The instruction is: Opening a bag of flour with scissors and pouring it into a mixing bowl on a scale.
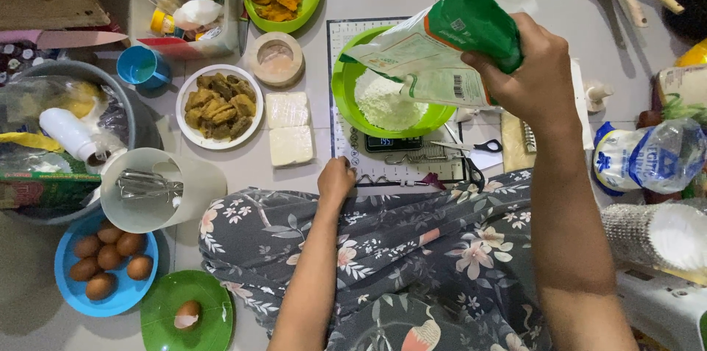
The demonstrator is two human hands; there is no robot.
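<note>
Right hand (534,78) clamped on flour bag (434,45), tilted over bowl (346,89) | bowl on scale (394,143) | left hand (336,180) fisted, empty, just below scale | risk: steep tilt dumps flour, overshoots weight, spills past rim.

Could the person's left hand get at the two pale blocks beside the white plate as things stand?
Probably yes. The left hand is closed but holds nothing, resting near the scale's front edge. The two pale blocks lie just beyond it to its left, uncovered, with bare floor between. The right hand is busy tilting the bag.
</note>
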